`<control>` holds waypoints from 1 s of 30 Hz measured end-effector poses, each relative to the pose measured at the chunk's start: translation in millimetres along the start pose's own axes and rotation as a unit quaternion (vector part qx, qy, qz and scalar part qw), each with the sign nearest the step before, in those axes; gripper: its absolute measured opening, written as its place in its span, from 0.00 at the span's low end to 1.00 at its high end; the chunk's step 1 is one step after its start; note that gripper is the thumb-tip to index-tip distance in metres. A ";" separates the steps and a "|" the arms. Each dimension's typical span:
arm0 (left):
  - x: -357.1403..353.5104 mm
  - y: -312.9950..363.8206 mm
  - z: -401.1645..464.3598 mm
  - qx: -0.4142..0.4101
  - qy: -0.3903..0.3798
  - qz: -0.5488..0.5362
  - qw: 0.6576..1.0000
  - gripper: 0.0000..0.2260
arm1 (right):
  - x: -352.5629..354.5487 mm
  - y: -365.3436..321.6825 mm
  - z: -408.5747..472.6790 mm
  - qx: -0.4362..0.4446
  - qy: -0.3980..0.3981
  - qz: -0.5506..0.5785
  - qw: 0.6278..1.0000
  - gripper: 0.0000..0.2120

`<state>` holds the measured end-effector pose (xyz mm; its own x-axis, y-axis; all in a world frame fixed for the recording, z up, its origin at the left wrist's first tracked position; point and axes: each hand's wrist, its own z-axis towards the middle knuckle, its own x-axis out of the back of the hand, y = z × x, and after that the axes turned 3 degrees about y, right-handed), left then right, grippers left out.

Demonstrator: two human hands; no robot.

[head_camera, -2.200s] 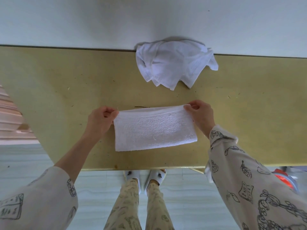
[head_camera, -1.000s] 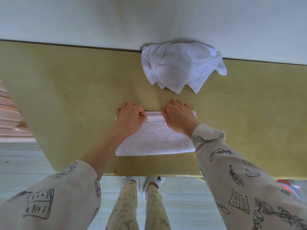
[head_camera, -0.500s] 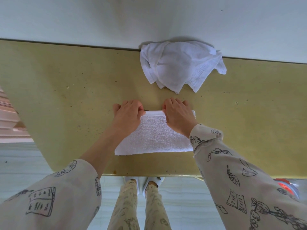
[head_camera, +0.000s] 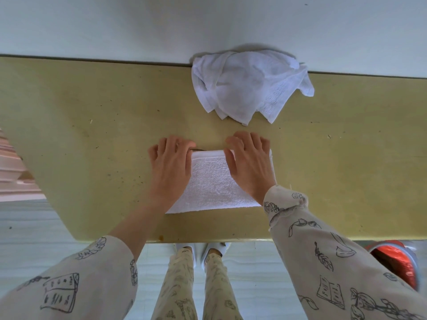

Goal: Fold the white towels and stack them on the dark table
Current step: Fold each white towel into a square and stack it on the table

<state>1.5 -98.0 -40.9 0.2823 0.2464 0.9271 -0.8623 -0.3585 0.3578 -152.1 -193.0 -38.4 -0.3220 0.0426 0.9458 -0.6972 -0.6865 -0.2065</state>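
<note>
A yellowish table (head_camera: 80, 125) runs across the middle of the frame, its far edge against a pale wall (head_camera: 138, 24) along the top and its near edge in the lower half, with the person's legs and slippers below it. Near the top edge of the table, right of centre, lies a crumpled heap of white towels (head_camera: 249, 84), not yet folded and well apart from the work in hand. At the centre of the frame a folded towel (head_camera: 212, 185) lies flat as a neat rectangle close to the near edge. The left hand (head_camera: 171, 167) rests on its left end, palm down with fingers spread and reaching past the far edge; the right hand (head_camera: 249, 162) lies on its right end the same way, flat and pinching nothing. The step in hand looks like smoothing the fold. No stack is visible, so the task seems early. The next move likely calls for gripping one short end and bringing it across to the other, edges matched.
</note>
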 end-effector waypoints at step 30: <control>29.4 -21.9 28.3 0.136 -0.281 0.048 0.949 0.21 | -13.8 14.4 -42.2 -0.055 -0.138 -0.072 0.986 0.26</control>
<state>40.6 -108.4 -18.3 0.4525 -0.2909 0.8430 -0.7772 -0.5922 0.2128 -184.8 -172.8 -64.9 -0.0382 -0.0759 0.9964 -0.7935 -0.6038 -0.0764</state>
